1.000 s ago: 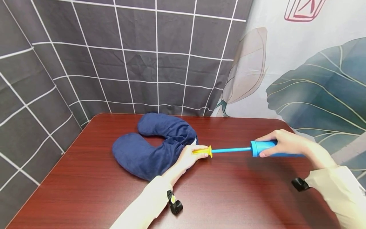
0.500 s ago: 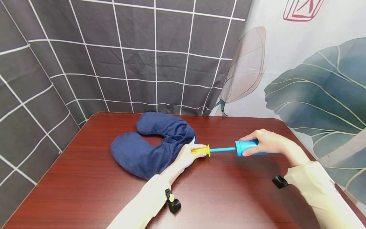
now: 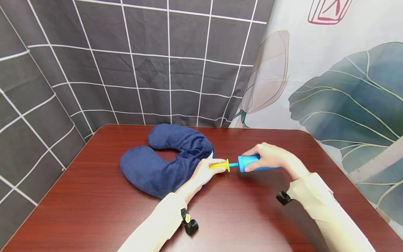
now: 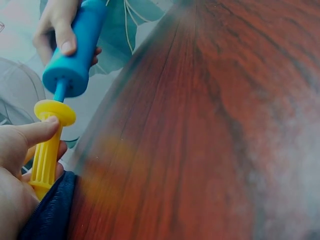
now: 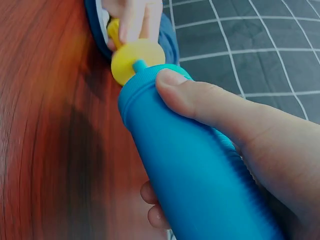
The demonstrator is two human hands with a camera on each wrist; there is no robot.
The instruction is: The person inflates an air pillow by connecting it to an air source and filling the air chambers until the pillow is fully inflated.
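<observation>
While the left hand (image 3: 203, 172) grips the yellow handle (image 3: 218, 165) in the head view, the right hand (image 3: 267, 155) is wrapped over the blue pump barrel (image 3: 247, 163), a short length of blue rod (image 3: 233, 164) bare between them. Handle sits at the outer curve of the navy U-shaped neck pillow (image 3: 151, 171), beside a white patch (image 3: 211, 154); pillow lies on the red-brown wood-grain table (image 3: 233, 217), opening to the left. Left wrist view: thumb on the handle near its round flange (image 4: 55, 111), fingers curled behind the ribs; handle's lower end is at the zipped edge (image 4: 56, 192) of the pillow. Can't tell if it's seated in a valve, that end is hidden. Right wrist view: thumb across the barrel's end collar (image 5: 150, 82), fingertips showing on the far side, so a full grip; flange near the collar, not touching. Step in hand, my read: a pump stroke, rod nearly all in. Next move calls for the left hand to pin the handle against the pillow and the right to shift the barrel along the rod axis, no side load.
</observation>
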